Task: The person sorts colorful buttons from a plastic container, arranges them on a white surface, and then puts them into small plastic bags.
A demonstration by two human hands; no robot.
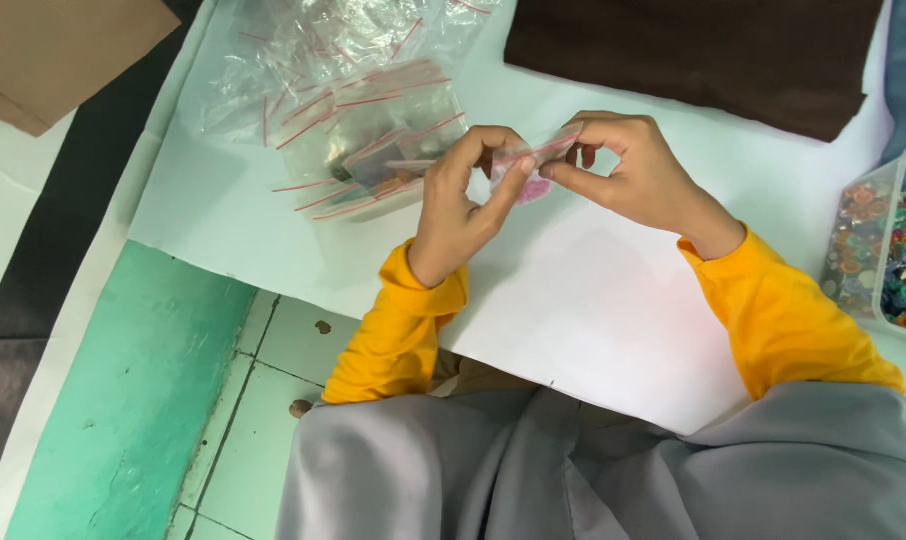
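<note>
Dark brown cloth (703,55) top centre; clear plastic tub of coloured beads (888,250) at right edge; tan cardboard (53,50) top left; white paper sheet (593,320) over green floor (123,400).

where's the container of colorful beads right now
The clear container of colorful beads sits at the far right edge of the head view, on the white sheet, just right of the right hand.

A small clear zip bag (529,165) with a red seal strip, something pink inside; pinched between both hands' fingers (513,178) above white paper.

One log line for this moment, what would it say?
left hand: pinching small zip bag | right hand: pinching its top | bag pile: behind | bead tub: right
</note>
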